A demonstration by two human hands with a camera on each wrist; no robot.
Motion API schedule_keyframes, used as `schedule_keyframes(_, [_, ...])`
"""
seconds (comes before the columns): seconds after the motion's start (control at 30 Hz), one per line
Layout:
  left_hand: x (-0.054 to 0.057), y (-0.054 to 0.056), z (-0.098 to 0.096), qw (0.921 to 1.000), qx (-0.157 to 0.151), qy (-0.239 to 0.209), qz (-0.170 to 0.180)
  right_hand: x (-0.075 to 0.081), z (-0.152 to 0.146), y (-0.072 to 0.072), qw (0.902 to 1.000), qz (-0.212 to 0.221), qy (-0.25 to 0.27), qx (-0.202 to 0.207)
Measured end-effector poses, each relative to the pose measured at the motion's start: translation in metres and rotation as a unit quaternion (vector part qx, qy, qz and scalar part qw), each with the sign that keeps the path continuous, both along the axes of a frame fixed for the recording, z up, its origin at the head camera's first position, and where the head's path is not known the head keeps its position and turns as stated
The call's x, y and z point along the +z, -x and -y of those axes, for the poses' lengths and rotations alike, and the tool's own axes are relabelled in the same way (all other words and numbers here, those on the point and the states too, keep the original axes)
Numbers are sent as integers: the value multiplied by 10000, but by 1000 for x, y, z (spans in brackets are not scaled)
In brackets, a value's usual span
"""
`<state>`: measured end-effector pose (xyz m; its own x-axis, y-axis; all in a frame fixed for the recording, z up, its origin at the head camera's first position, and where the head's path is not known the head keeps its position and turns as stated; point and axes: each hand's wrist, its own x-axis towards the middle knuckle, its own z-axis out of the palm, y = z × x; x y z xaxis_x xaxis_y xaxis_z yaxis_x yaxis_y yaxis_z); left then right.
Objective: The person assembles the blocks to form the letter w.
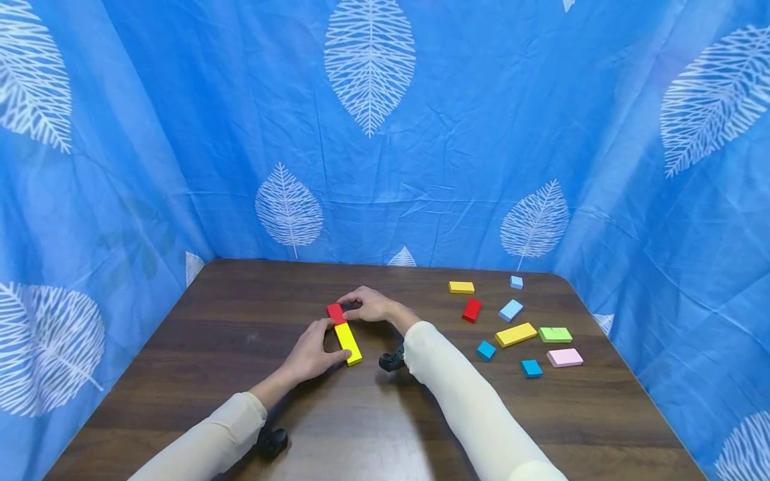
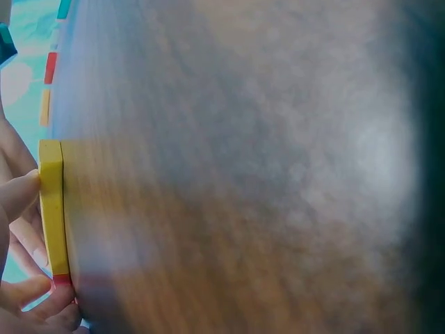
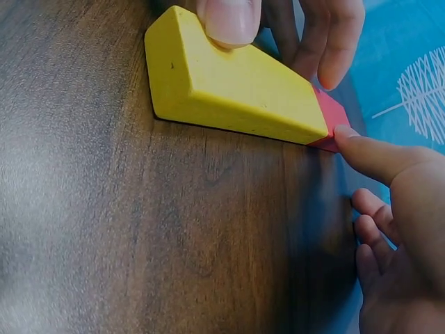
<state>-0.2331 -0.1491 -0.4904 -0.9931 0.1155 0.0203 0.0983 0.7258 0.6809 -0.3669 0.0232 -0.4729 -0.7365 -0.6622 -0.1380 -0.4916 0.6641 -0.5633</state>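
Note:
A long yellow block (image 1: 348, 344) lies on the table with a red block (image 1: 335, 312) against its far end, the two in one line. My left hand (image 1: 309, 353) spans the yellow block, its thumb on the near end and its fingers by the seam with the red one. In the right wrist view that thumb (image 3: 231, 21) presses on the yellow top edge. My right hand (image 1: 371, 305) pinches the red block, thumb at its right side and index finger at its far end. The left wrist view shows the yellow block (image 2: 52, 209) edge-on, mostly hiding the red one.
To the right lie several loose blocks, among them a yellow one (image 1: 516, 335), a red one (image 1: 472, 310), a green one (image 1: 555, 335), a pink one (image 1: 565, 358) and small blue ones (image 1: 486, 351). A blue leaf-patterned curtain (image 1: 445, 167) hangs behind the table (image 1: 252, 294).

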Motion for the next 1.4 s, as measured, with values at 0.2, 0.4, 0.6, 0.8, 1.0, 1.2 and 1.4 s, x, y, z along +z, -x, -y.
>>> schedule_keyframes(0.2, [-1, -1, -1, 10000, -8, -13, -10, -1, -3, 0, 9999, 115, 78, -2])
schedule_keyframes(0.4, [4, 4, 0, 9999, 49, -130, -41, 2, -15, 2, 9984, 363, 350, -240])
schedule_keyframes(0.6, [18, 17, 5, 9997, 88, 33, -221, 17, -35, 0, 9978, 233, 568, -239])
schedule_keyframes(0.8, [15, 30, 8, 9961, -448, 661, -371, 29, -62, -3, 9970, 171, 722, -206])
schedule_keyframes(1.0, [7, 33, 7, 9894, -863, 1093, -410, 41, -90, -7, 9964, 146, 805, -239])
schedule_keyframes(1.2, [4, 32, 8, 9883, -971, 1065, -493, 51, -114, -11, 9961, -89, 810, -353])
schedule_keyframes(1.4, [2, 31, 8, 9903, -874, 951, -516, 59, -135, -17, 9955, -202, 877, -299])
